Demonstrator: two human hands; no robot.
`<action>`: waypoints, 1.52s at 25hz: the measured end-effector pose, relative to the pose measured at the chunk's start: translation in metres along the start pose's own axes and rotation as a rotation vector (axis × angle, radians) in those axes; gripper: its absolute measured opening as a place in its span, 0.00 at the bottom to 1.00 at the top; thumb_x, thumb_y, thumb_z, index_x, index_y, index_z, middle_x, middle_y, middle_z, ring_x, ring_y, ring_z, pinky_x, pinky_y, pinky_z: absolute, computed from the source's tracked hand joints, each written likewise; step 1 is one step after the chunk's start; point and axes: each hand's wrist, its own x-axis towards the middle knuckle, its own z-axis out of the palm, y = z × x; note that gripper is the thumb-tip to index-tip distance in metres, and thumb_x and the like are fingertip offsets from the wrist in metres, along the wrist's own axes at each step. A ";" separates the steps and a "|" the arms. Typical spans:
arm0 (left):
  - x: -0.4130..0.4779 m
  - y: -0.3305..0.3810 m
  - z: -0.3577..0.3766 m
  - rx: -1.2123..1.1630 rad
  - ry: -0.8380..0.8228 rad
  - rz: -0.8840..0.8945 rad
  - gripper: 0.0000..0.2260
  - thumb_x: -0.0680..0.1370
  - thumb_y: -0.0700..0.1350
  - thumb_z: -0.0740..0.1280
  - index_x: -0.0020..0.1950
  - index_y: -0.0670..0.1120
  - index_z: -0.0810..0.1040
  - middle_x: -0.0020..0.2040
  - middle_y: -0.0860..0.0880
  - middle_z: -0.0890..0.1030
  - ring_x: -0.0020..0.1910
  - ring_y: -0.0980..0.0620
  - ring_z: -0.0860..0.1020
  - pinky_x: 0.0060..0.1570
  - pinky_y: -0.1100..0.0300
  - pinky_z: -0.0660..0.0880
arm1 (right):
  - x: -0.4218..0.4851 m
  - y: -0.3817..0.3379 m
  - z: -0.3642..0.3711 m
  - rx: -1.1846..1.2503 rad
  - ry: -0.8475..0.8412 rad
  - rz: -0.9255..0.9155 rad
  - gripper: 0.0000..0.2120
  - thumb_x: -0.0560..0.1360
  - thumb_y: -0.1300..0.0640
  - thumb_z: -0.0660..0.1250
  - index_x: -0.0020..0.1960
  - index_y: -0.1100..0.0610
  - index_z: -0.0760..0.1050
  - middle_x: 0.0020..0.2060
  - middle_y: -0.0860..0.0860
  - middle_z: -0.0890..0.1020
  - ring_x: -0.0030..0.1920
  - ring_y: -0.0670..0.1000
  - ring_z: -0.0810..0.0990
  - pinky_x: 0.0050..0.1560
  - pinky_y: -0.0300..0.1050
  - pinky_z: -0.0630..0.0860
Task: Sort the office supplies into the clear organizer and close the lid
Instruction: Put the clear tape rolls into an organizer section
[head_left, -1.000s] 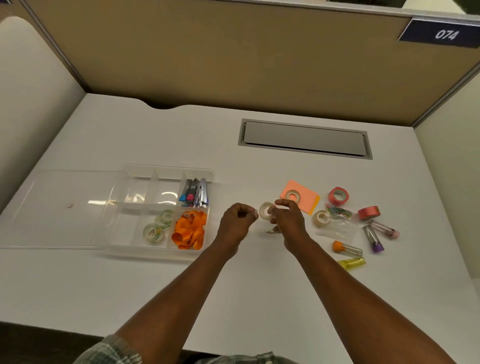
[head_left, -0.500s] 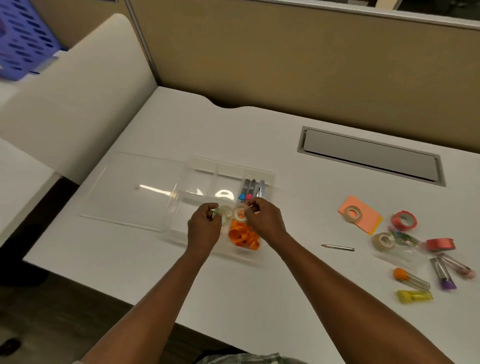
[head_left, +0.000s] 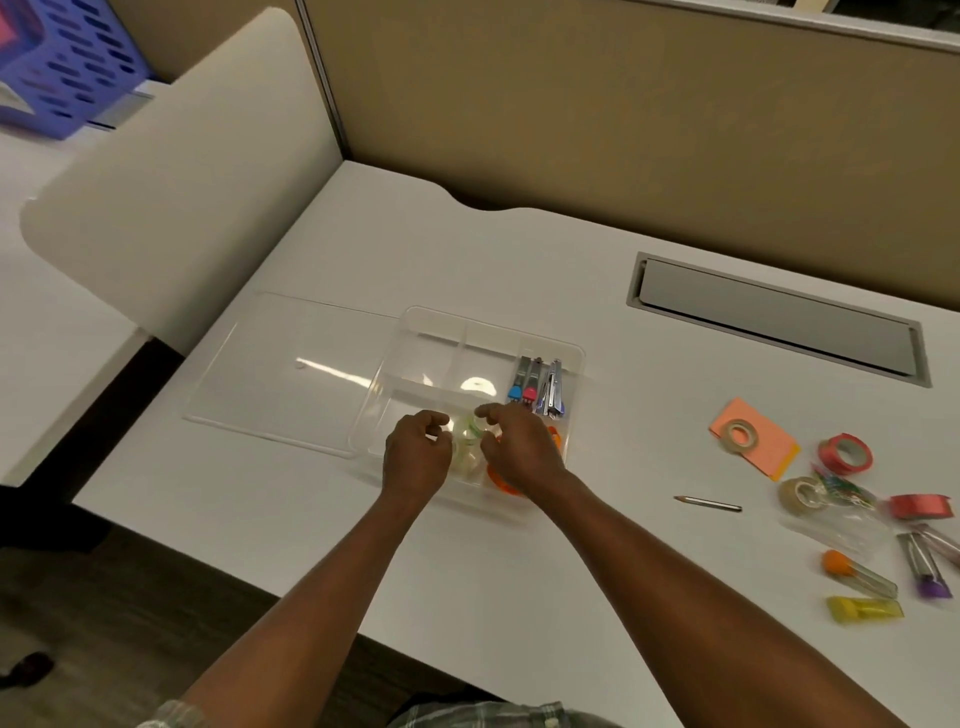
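White desk (head_left: 519, 597) stands against tan cubicle partitions (head_left: 623, 130), over dark floor (head_left: 130, 597).

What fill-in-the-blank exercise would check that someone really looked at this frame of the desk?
1. The organizer's lid lies flat on the desk and is ____.
2. Both hands, left and right, are over the organizer's ____ row of compartments.
3. The lone pencil lies on the desk to the ____ of the organizer.
4. One tape roll rests on a sticky pad coloured ____.

Missing words: open; near; right; orange
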 end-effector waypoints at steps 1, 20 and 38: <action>0.000 0.001 0.001 0.014 0.004 0.014 0.09 0.77 0.42 0.68 0.57 0.47 0.81 0.53 0.48 0.80 0.47 0.54 0.78 0.43 0.67 0.69 | 0.000 0.004 -0.002 0.002 0.013 0.002 0.18 0.76 0.59 0.67 0.66 0.53 0.77 0.61 0.53 0.80 0.62 0.52 0.78 0.62 0.50 0.75; -0.049 0.106 0.110 -0.078 -0.119 0.407 0.02 0.76 0.42 0.71 0.47 0.46 0.81 0.46 0.50 0.79 0.46 0.52 0.77 0.47 0.58 0.74 | -0.058 0.117 -0.100 0.058 0.246 0.149 0.12 0.77 0.53 0.68 0.59 0.51 0.80 0.52 0.48 0.82 0.42 0.48 0.78 0.51 0.47 0.77; -0.103 0.193 0.309 0.542 -0.521 0.657 0.19 0.76 0.53 0.68 0.65 0.49 0.76 0.77 0.50 0.63 0.69 0.44 0.69 0.59 0.50 0.73 | -0.160 0.293 -0.181 -0.274 0.222 0.417 0.19 0.78 0.53 0.64 0.69 0.52 0.74 0.76 0.50 0.66 0.68 0.57 0.71 0.61 0.53 0.74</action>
